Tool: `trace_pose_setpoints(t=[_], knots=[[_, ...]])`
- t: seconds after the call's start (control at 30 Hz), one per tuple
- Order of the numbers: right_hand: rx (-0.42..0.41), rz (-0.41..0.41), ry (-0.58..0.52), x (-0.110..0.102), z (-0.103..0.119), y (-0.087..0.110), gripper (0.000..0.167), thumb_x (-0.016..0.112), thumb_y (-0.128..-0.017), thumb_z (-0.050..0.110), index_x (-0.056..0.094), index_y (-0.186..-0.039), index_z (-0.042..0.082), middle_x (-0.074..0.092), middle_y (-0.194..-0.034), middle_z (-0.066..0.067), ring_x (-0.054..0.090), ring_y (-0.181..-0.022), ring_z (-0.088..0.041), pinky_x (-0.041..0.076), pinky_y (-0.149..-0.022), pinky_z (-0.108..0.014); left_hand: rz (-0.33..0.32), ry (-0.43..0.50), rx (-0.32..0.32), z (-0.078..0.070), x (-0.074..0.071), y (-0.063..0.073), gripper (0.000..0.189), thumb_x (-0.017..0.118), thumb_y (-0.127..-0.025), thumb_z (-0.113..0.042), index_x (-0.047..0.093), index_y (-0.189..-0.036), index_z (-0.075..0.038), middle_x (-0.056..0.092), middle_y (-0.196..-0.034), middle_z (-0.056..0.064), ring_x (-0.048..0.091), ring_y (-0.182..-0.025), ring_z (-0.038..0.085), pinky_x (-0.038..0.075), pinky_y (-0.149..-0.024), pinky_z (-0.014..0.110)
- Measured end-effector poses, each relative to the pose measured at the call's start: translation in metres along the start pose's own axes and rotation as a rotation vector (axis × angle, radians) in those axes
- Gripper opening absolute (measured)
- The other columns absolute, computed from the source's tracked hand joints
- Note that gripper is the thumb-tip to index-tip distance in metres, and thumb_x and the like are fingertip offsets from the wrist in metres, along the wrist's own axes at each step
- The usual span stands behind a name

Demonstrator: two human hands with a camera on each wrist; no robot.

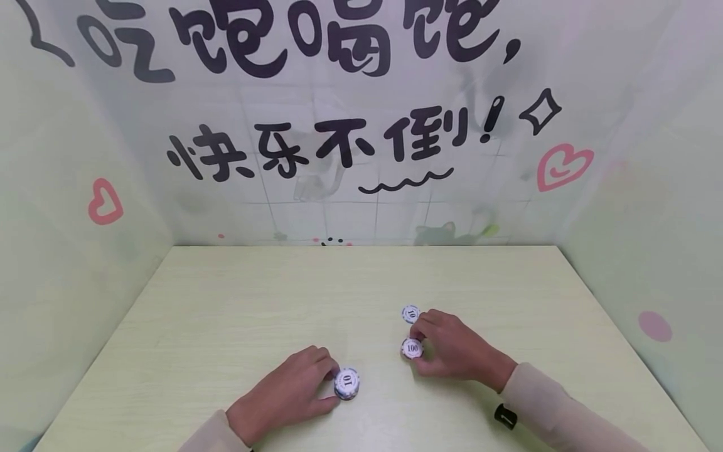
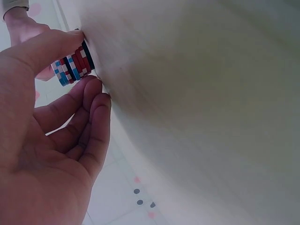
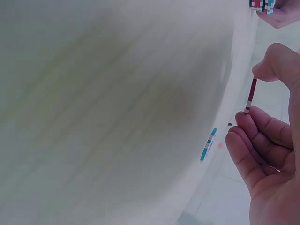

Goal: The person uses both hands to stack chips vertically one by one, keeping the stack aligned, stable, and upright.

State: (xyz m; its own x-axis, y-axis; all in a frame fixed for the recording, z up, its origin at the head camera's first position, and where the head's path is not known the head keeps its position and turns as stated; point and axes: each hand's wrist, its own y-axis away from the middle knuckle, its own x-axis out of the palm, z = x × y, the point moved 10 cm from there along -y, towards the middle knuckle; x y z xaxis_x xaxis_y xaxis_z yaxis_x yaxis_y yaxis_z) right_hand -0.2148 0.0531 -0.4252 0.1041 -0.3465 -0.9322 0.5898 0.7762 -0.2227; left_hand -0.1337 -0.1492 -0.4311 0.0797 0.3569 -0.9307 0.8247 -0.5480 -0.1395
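A short stack of poker chips (image 1: pixel 347 383), its top one marked 10, stands on the table. In the left wrist view the chip stack (image 2: pixel 74 65) shows red, blue, white and dark edges. My left hand (image 1: pixel 290 389) holds it between thumb and fingertips from the left. To the right and farther back, my right hand (image 1: pixel 460 348) pinches a single poker chip marked 100 (image 1: pixel 412 348). Edge-on in the right wrist view, this chip (image 3: pixel 251 95) is dark red and white, held up off the table. Just behind lies another chip marked 10 (image 1: pixel 410 314), blue and white at its edge.
The pale wooden table (image 1: pixel 254 295) runs back to a printed wall covering (image 1: pixel 350 213) with large black characters and pink hearts. Similar pale panels rise along the left and right sides. A black device (image 1: pixel 505 416) sits under the right sleeve (image 1: pixel 556 405).
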Motion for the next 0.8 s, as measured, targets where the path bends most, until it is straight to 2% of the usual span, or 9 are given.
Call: trace_pose_setpoints(t=[0.2,0.8], knots=[[-0.03,-0.015,-0.006,0.0,0.007,-0.004,0.023,0.085,-0.084,0.02,0.069,-0.1,0.016,0.065,-0.095,0.011,0.059,-0.093,-0.009,0.057,-0.086,-0.036,-0.013,0.005,0.011,0.0,0.0,0.001,0.028,0.091,-0.088,-0.024,0.077,-0.105,-0.007,0.064,-0.099,-0.006,0.051,-0.088,0.006,0.052,-0.078,0.027],[-0.112,-0.032,-0.005,0.006,0.022,-0.013,0.025,0.086,-0.084,0.021,0.07,-0.102,0.013,0.065,-0.098,0.008,0.059,-0.092,-0.009,0.056,-0.085,-0.033,0.001,-0.007,0.002,0.001,0.001,0.001,0.03,0.091,-0.089,-0.025,0.077,-0.108,-0.006,0.065,-0.101,-0.004,0.052,-0.09,0.006,0.054,-0.079,0.028]])
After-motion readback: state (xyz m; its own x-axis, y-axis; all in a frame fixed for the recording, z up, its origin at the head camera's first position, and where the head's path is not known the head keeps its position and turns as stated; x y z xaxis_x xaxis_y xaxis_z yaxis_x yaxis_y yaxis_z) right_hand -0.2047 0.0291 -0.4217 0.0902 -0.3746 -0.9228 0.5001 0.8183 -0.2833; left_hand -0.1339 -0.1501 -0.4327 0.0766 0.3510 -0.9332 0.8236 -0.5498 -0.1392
